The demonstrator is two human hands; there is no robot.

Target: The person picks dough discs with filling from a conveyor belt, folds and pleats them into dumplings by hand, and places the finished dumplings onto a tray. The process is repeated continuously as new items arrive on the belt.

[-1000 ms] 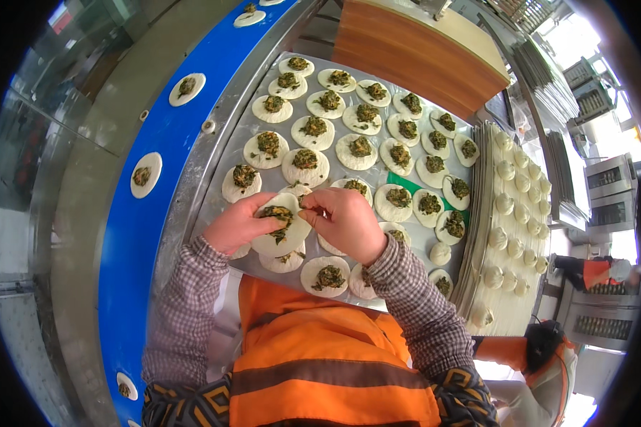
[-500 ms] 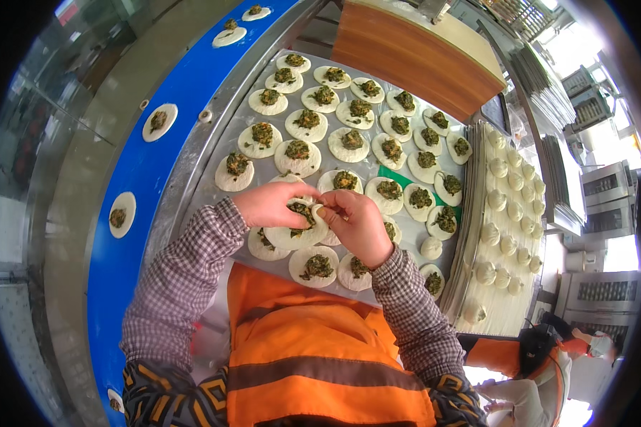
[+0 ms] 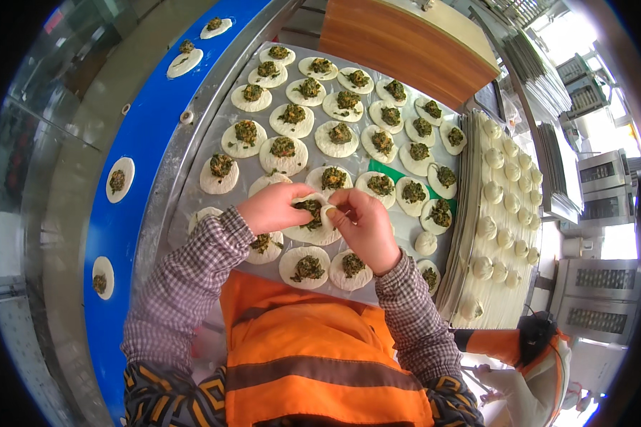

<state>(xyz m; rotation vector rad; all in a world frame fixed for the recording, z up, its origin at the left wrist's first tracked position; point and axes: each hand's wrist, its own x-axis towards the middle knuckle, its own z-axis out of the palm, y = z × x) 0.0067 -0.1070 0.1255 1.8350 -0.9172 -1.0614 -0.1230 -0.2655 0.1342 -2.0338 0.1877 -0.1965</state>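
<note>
Both of my hands are on one round of white dough (image 3: 313, 233) with chopped green filling in its middle. My left hand (image 3: 279, 206) curves round its left side, fingers at the filling. With thumb and forefinger, my right hand (image 3: 363, 224) pinches the right edge, which is lifted into a fold. Around them on the metal table lie several flat dough rounds topped with the same filling, such as one just in front (image 3: 304, 267) and one beyond my hands (image 3: 283, 155). A closed bun (image 3: 426, 243) sits right of my right hand.
A blue conveyor belt (image 3: 132, 153) carrying several filled rounds runs along the left. On the right, a stack of pale trays (image 3: 486, 274) bears several closed buns. A wooden cabinet (image 3: 406, 53) stands beyond the table. Another person's orange clothing (image 3: 493, 343) shows at lower right.
The view has shifted slightly, so the table's contents sit a little further left. Rounds on the belt appear lower down. Both hands keep hold of the dough round, the right still pinching its edge.
</note>
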